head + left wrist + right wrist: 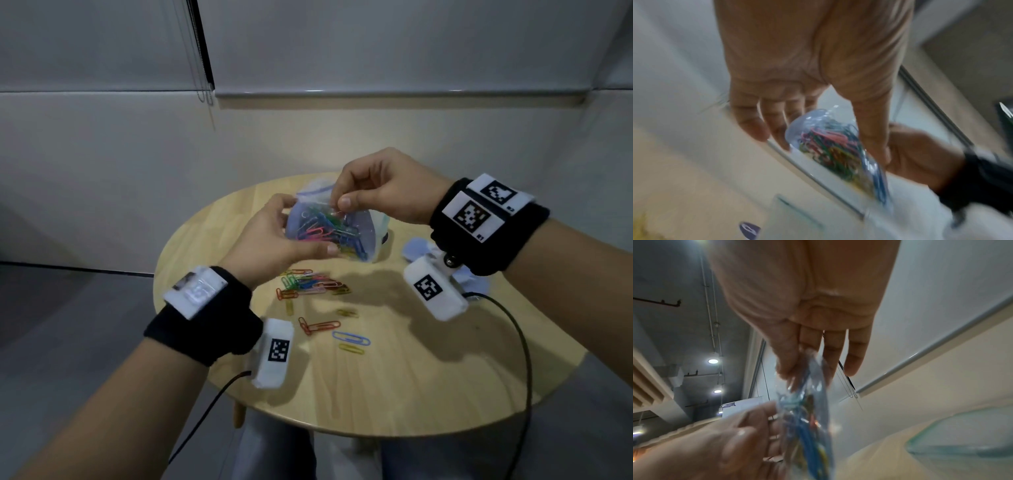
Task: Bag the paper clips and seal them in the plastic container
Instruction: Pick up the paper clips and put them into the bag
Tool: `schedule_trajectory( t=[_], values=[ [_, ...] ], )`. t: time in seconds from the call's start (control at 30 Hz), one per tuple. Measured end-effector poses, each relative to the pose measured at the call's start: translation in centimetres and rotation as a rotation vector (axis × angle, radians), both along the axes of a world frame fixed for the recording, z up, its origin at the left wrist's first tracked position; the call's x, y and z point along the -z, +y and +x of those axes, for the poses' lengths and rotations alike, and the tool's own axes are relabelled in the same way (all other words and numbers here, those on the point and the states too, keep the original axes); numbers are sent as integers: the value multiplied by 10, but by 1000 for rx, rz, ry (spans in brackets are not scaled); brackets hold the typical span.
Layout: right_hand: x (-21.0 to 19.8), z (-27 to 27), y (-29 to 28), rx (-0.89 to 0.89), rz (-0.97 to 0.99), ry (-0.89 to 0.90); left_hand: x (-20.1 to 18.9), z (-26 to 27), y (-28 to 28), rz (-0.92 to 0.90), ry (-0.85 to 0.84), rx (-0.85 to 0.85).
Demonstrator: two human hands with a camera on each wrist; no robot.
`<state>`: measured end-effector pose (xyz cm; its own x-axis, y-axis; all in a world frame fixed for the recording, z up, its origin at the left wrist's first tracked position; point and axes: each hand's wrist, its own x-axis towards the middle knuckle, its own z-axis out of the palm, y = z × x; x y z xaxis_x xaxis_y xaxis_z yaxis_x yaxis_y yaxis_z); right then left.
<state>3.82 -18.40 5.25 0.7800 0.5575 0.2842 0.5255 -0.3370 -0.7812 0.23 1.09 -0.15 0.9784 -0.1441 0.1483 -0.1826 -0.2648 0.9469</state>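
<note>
A clear zip bag [325, 226] full of coloured paper clips is held above the far part of the round wooden table [394, 387]. My left hand [291, 240] grips the bag's lower side, thumb in front and fingers behind [764, 128]. My right hand [359, 195] pinches the bag's top edge between thumb and forefinger. The bag [834, 152] and the bag [807, 418] look blurred in the wrist views. Several loose paper clips [311, 284] lie in a pile on the table below. The plastic container [380, 233] stands just behind the bag, mostly hidden.
Single clips [351, 337] lie scattered nearer to me. A pale blue lid [416, 248] lies under my right wrist, and the container's clear rim [962, 434] shows in the right wrist view. Black cables [513, 342] trail off both wrist cameras. A wall stands behind the table.
</note>
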Motion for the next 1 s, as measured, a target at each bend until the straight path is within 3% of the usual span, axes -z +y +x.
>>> schedule_trajectory(
  t=[0.13,0.3,0.47,0.53,0.63,0.7,0.83,1.0],
  values=[
    [7,1,20,128,58,-57,-1,-6,-10,176,-112,-172],
    [8,-11,50,77,-27,-60,-7,3,-6,311,-147,-351],
    [9,0,56,260,177,-199,-5,1,22,366,-109,-411],
    [20,14,55,291,-40,-125,-1,-1,34,392,-81,-422],
    [47,28,60,205,-770,-20,4,-4,45,435,-78,-423],
    [62,31,68,161,-1019,14,5,-6,49,442,-80,-413],
    [77,34,80,110,-1067,53,4,-7,49,461,-70,-385],
    [81,29,79,153,-1014,-25,4,-4,42,455,-65,-348]
  ],
)
